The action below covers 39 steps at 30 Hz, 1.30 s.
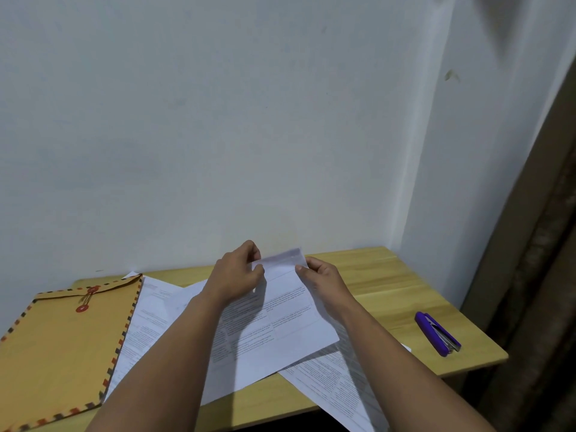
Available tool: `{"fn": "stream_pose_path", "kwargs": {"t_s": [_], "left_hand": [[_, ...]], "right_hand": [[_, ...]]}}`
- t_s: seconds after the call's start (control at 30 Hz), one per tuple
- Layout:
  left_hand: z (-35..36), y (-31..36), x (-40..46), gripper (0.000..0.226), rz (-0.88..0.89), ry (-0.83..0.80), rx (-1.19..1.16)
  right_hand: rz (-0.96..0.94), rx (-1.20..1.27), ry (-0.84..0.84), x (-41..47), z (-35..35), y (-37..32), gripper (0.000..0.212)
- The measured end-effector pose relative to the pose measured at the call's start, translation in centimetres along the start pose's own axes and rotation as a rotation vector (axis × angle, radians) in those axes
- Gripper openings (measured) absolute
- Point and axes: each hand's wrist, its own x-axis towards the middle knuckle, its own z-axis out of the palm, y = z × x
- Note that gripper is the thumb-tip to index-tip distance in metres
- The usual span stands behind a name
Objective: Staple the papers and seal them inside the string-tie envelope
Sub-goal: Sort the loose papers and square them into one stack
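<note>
Several printed white sheets lie fanned across the wooden table [383, 275]. Both hands pinch the far edge of the top sheet [280, 319], which curls up off the table. My left hand [240, 272] holds its far left corner, my right hand [321, 275] grips its far right edge. Another sheet [149, 319] lies to the left, and one more [336, 385] hangs over the near edge. The brown string-tie envelope [59, 347], with striped border and red buttons, lies flat at the left. A purple stapler [438, 333] rests at the right.
The table stands against a pale wall [218, 135], in a corner. A dark brown surface [530, 291] runs down the right side beyond the table's right edge. Bare wood shows between the papers and the stapler.
</note>
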Motion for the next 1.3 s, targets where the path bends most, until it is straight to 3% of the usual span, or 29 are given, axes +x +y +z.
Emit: {"fn": "stream_pose_path", "kwargs": {"t_s": [0.3, 0.53, 1.0, 1.3], "left_hand": [[-1.6, 0.6, 1.8, 0.021, -0.048, -0.043, 0.053], [-0.7, -0.2, 1.1, 0.031, -0.072, -0.028, 0.045], [0.0, -1.0, 0.1, 0.036, -0.044, -0.023, -0.073], [0.1, -1.7, -0.1, 0.036, -0.043, -0.035, -0.066]], "right_hand": [[0.042, -0.050, 0.034, 0.0, 0.6, -0.4, 0.025], [-0.006, -0.204, 0.063, -0.3, 1.0, 1.7, 0.052], [-0.055, -0.246, 0.108, 0.4, 1.3, 2.9, 0.054], [-0.184, -0.526, 0.092, 0.6, 1.7, 3.3, 0.064]]}}
